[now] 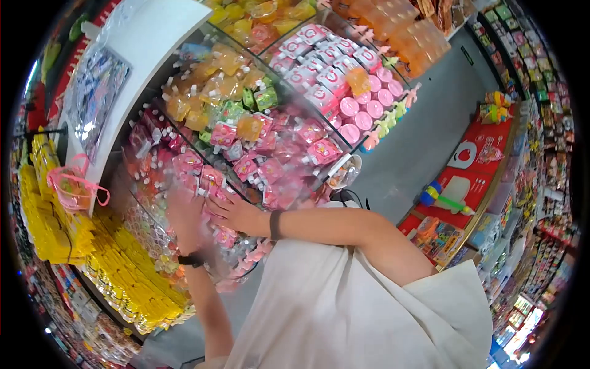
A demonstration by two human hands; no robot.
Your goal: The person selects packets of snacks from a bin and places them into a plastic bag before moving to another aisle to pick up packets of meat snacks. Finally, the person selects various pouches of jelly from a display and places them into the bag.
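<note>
My right hand [236,215] lies over the pink pouches in the near part of the divided display, its fingers apart and pointing left, with a dark band on the wrist. Just left of it, my left hand [184,212] is smeared by motion above the same compartment, and its fingers cannot be made out. Pink spouted pouches [247,167] fill the bin beyond both hands. Farther back are orange pouches [178,106] and green pouches [266,98]. Clear wrapped items [144,224] sit left of my left hand.
Yellow packets [132,270] hang at the lower left. White-and-pink pouches [332,80] and round pink tubs [373,109] stand at the display's far right corner. A small white tub [344,171] is on its near edge. A red display table [470,160] stands right, across the grey floor [393,166].
</note>
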